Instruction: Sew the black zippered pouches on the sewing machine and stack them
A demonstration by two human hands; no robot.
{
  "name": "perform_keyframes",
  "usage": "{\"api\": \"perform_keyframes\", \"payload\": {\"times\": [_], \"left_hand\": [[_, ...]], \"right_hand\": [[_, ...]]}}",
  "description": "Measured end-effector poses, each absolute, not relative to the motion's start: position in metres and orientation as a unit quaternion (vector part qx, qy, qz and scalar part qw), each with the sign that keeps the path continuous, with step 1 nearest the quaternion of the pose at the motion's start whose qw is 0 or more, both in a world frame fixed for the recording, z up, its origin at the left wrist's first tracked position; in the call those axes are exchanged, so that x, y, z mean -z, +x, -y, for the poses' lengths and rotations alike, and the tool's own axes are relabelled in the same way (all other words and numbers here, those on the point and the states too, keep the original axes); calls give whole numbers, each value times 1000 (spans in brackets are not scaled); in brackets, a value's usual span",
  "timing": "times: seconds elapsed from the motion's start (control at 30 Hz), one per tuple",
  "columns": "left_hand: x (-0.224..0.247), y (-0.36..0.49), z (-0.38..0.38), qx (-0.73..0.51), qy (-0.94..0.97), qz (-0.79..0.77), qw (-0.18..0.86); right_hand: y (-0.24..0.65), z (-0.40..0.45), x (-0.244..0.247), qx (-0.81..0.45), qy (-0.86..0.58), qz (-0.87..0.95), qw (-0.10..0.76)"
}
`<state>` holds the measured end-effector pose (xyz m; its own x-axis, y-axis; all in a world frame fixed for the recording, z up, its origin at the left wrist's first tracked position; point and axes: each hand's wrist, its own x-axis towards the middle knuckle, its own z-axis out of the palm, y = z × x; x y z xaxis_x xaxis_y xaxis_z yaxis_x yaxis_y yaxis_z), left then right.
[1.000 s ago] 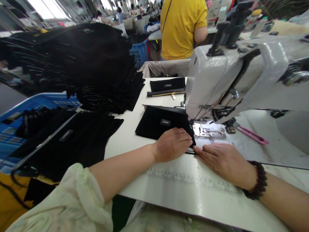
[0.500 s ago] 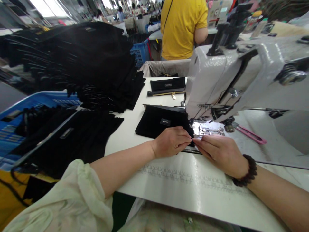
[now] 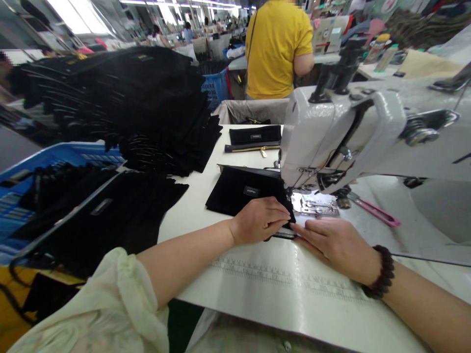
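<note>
A black fabric pouch (image 3: 230,193) with a small dark label lies flat on the sewing table, its right edge beside the presser foot of the sewing machine (image 3: 316,132). My left hand (image 3: 259,220) is closed on the pouch's near right corner, fingers bunched together. From the other side, my right hand (image 3: 336,245) pinches the same edge between its fingertips and thumb, just in front of the lit metal needle plate (image 3: 312,205). A narrow pale strip shows at the pouch's near edge between the hands. The needle tip is hidden.
Pink-handled snips (image 3: 375,211) lie right of the needle. Behind the pouch are a black zipper strip (image 3: 250,147) and another labelled black piece (image 3: 235,136). A tall pile of black pieces (image 3: 128,98) and a blue crate (image 3: 91,152) stand left. A person in yellow (image 3: 275,49) is beyond.
My right fingertips have shifted slightly toward me, and a small gap now separates them from the left ones. The pouch has barely moved. My view has tilted up a little.
</note>
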<state>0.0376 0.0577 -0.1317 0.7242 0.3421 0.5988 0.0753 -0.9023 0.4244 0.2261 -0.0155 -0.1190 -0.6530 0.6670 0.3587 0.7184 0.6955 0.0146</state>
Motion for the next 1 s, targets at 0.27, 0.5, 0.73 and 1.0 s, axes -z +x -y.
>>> {"api": "perform_keyframes", "payload": {"times": [0.27,0.5,0.73,1.0], "left_hand": [[132,38,-61,-324,919,-112,194],[128,40,-70,-279,931,-122,204],[130,41,-74,-252,944,-114,181],[134,40,-73,-214,974,-61,49]], "right_hand": [[223,15,121,53,-426,894,128],[219,15,122,51,-472,876,84],[222,14,123,97,-438,888,97],[225,16,122,113,-390,904,133]]}}
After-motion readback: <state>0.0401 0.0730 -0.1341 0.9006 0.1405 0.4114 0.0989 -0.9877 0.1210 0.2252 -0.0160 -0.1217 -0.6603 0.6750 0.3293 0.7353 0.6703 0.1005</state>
